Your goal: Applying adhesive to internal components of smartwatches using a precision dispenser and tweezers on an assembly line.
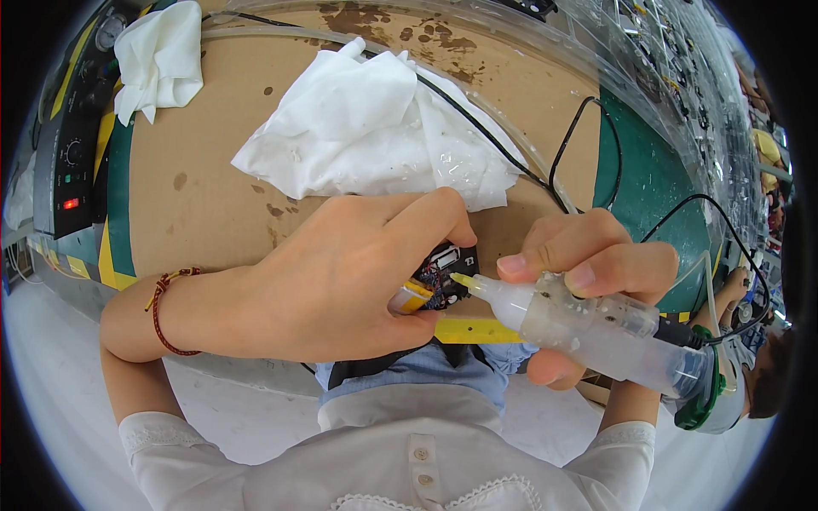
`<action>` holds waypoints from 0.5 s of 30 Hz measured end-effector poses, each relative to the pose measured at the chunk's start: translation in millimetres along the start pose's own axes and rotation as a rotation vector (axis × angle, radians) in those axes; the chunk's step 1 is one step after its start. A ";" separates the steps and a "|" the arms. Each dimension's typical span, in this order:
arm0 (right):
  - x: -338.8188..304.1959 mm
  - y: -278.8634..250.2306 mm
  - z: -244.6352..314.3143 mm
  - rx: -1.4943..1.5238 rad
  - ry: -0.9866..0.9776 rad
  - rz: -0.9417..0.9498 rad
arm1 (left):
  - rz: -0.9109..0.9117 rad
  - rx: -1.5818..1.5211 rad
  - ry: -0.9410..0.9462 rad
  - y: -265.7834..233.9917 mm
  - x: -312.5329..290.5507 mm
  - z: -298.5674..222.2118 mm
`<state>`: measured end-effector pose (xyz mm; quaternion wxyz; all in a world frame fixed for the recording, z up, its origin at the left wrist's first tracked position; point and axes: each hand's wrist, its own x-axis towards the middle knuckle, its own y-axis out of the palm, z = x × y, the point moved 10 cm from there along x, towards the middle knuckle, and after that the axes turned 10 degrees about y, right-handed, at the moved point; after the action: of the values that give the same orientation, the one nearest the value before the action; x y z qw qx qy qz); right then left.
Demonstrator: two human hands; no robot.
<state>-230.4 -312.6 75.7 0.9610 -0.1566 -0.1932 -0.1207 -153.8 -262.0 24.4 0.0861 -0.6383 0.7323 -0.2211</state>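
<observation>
My left hand (pixel 341 272) is closed around a small dark circuit board assembly (pixel 447 271), gripping it between thumb and fingers. A yellow-and-white piece (pixel 413 296) shows at the assembly's near side. Wrapped in my right hand (pixel 596 260) is a translucent dispensing syringe (pixel 596 328) with a green cap (pixel 701 400) at its rear end. The yellowish nozzle tip (pixel 463 280) points left and meets the board, or hovers just over it; which one I cannot tell. Part of the board is hidden behind my left fingers.
A crumpled white cloth (pixel 366 119) lies beyond my hands on stained brown cardboard (pixel 196 196). Another white cloth (pixel 160 60) sits beside a black control box (pixel 72 162) with a red light. A black cable (pixel 486 128) loops rightward. Clear plastic trays (pixel 656 77) line the far right.
</observation>
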 end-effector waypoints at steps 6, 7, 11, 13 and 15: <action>-0.2 -0.5 0.5 0.010 0.003 -0.015 | -0.010 -0.005 0.012 -0.1 0.0 -0.5; -0.2 -0.2 0.1 0.016 0.008 -0.005 | -0.010 -0.005 0.011 -0.3 -0.1 -0.5; -0.5 0.3 0.6 0.009 0.006 -0.008 | -0.013 0.000 0.018 -0.7 -0.1 -1.0; -0.4 0.4 -0.3 0.017 0.000 -0.015 | -0.016 -0.002 0.022 -0.7 -0.5 -0.1; -0.4 -0.7 0.2 0.025 -0.009 -0.023 | -0.036 0.005 0.043 -1.9 -0.5 -1.3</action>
<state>-231.1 -313.1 75.9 0.9606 -0.1432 -0.2008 -0.1285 -152.5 -261.4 26.3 0.0681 -0.6463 0.7218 -0.2380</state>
